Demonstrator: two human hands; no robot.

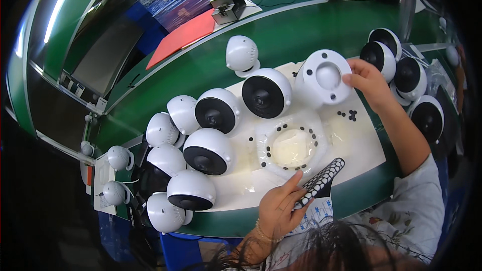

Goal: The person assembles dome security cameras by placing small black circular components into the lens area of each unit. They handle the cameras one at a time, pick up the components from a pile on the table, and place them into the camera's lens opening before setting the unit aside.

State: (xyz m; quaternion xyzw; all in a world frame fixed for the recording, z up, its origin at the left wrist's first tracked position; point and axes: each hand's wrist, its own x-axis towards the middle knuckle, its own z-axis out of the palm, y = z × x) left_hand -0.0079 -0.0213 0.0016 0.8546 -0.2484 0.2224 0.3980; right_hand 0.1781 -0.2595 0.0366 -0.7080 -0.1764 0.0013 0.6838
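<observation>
White cameras (213, 139) crowd the left; the left hand (276, 208) pinches a black, white-spotted strip (324, 179); by the pale sheet (236, 190)'s far edge, a tipped camera (329, 77), showing three dark pads (309, 72), sits gripped in the right hand (369, 81). I'd say pad-fitting's underway; next calls for firm pressing.

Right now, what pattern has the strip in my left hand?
The strip: white honeycomb on black, best in head view.

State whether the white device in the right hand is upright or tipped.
Tipped: the white device shows its recessed base turned toward the viewer.
</observation>
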